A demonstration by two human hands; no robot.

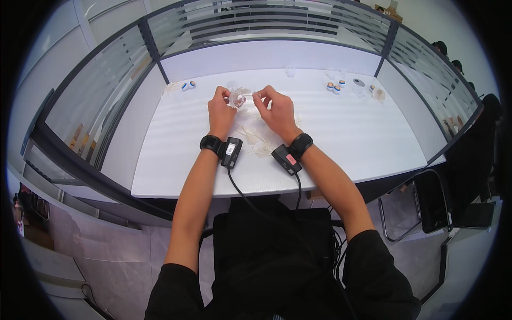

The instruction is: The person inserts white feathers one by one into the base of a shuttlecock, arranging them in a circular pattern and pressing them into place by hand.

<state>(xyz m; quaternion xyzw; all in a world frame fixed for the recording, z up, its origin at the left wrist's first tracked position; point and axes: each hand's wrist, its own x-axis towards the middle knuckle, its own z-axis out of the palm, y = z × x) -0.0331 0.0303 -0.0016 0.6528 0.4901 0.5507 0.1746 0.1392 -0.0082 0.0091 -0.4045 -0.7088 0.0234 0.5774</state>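
Over the white table [181, 160], my left hand [221, 113] is closed on the side of a clear, rounded plastic piece [238, 97] that looks like a small cup. Glare blurs its exact shape. Just right of it, my right hand [278, 111] pinches with thumb and forefinger; a small pale bit seems to show at the fingertips, too small to name. Thin pale sticks [258, 143] lie scattered on the tabletop between and below my wrists. Each wrist wears a black band with a cabled box.
Small white round pieces with orange and blue [334, 87] stand at the back right, with similar ones [189, 85] at the back left. Near the right end lie a grey ring [358, 82] and clear plastic bits. Partition walls [266, 56] enclose the far sides. Cables hang from both wrists.
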